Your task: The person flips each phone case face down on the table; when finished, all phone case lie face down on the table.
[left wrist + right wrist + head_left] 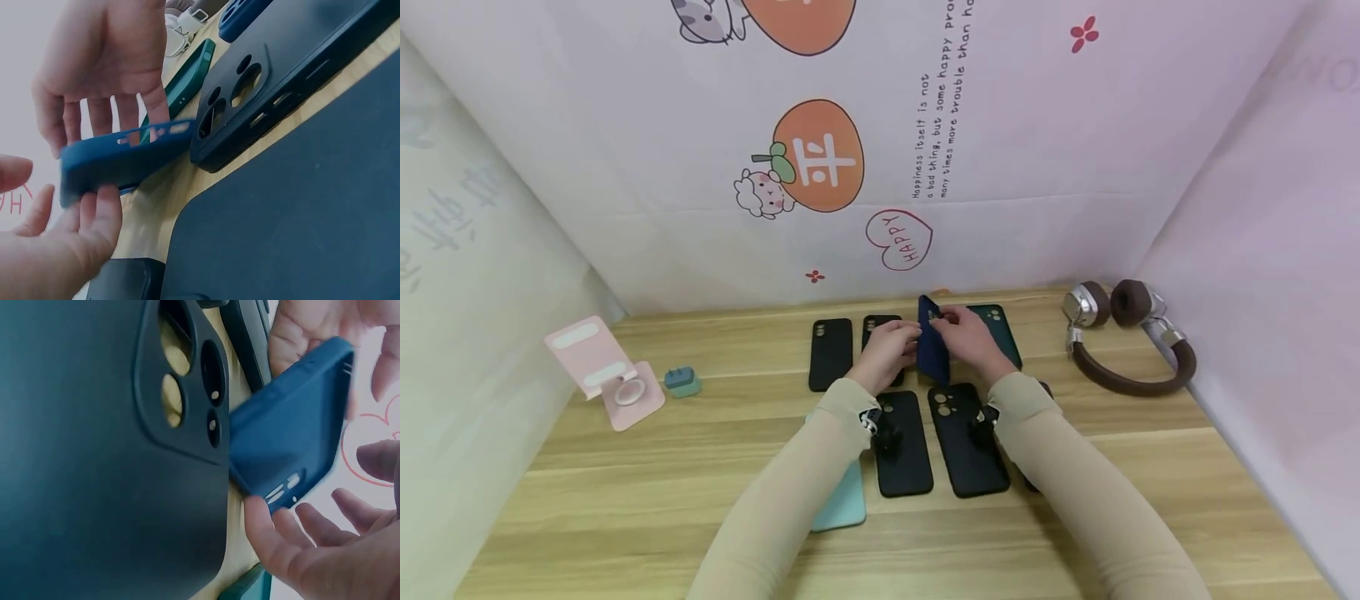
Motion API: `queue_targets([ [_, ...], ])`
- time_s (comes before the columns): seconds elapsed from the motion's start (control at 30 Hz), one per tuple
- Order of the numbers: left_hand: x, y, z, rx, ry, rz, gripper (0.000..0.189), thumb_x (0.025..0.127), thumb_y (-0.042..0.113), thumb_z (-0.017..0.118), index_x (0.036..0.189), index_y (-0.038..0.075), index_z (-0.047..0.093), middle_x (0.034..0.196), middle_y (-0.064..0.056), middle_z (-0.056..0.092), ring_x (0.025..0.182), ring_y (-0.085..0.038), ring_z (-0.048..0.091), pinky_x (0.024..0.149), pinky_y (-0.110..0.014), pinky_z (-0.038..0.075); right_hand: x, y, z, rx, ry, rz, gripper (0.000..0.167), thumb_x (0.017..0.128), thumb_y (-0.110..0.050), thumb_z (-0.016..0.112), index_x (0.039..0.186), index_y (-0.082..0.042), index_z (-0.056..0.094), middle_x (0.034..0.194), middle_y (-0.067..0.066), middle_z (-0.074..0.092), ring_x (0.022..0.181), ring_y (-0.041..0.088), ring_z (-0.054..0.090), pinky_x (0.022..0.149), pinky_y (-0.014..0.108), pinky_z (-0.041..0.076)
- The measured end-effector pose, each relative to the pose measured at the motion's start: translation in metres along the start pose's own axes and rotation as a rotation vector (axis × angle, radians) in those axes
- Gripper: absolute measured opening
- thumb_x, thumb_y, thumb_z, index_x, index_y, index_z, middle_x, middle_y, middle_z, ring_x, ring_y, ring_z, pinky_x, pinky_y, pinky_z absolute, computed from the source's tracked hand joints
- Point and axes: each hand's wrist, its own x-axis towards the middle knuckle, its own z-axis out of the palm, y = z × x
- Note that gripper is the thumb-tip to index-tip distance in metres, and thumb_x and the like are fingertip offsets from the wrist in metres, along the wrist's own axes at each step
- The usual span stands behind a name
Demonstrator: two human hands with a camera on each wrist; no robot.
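Observation:
A dark blue phone case [934, 354] stands tilted up between both hands, its hollow inner side showing in the right wrist view. The fingers of my left hand [887, 352] hold it from the left, against its back. From the right, my right hand [972, 337] holds it with fingertips at the edge near the camera cutouts. Black phone cases lie around: one case [831, 357] at left, another case [880, 325] partly behind the left hand, and two nearer ones below, a plain case [906, 454] and a large-holed case [966, 450]. A green case [1000, 329] lies beside the right hand.
A light blue flat piece [842, 504] lies partly under the left sleeve. Another dark case [1047, 387] shows beside the right sleeve. Brown headphones [1131, 385] rest at right; a pink folding stand [636, 400] and a small blue-green plug [682, 382] are at left.

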Motion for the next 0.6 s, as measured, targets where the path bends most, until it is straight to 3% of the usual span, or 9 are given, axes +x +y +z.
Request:
queue_targets([
  [0.17,-0.0007,-0.0004,0.0054,-0.099,-0.085,0.009,0.022,0.101,0.009,0.053,0.12,0.001,0.057,0.12,-0.016,0.061,0.114,-0.033,0.059,0.096,-0.046,0.048,-0.0026,-0.0029,0.0014,0.088,-0.048,-0.037,0.056,0.104,-0.032,0.048,0.153,-0.012,0.03,0.143,0.02,0.044,0.12,0.035,0.053,0.087,0.053,0.052],
  [0.3,-0.0038,-0.0016,0.0053,-0.054,-0.12,0.012,0.024,0.102,0.006,0.048,0.125,0.0,0.054,0.132,-0.02,0.052,0.123,-0.037,0.051,0.101,-0.05,0.043,-0.0041,-0.0052,0.0004,0.08,-0.035,-0.069,0.055,0.103,-0.026,0.05,0.153,-0.01,0.031,0.136,0.021,0.05,0.118,0.036,0.055,0.092,0.053,0.049],
  [0.47,-0.006,-0.0041,0.0041,0.053,-0.09,0.023,0.028,0.1,0.001,0.048,0.127,0.001,0.056,0.131,-0.016,0.051,0.113,-0.033,0.052,0.102,-0.053,0.04,-0.0069,-0.0059,-0.0033,0.005,0.04,-0.082,0.048,0.1,-0.018,0.053,0.146,-0.007,0.044,0.134,0.021,0.055,0.12,0.036,0.054,0.098,0.051,0.045],
  [0.6,-0.0063,-0.0046,0.0027,0.088,-0.035,0.025,0.026,0.098,0.002,0.053,0.123,0.003,0.06,0.119,-0.01,0.056,0.099,-0.026,0.056,0.1,-0.053,0.042,-0.0062,-0.0056,-0.0063,0.079,0.099,-0.056,0.044,0.099,-0.018,0.054,0.142,-0.008,0.05,0.133,0.019,0.057,0.116,0.033,0.057,0.095,0.048,0.049],
])
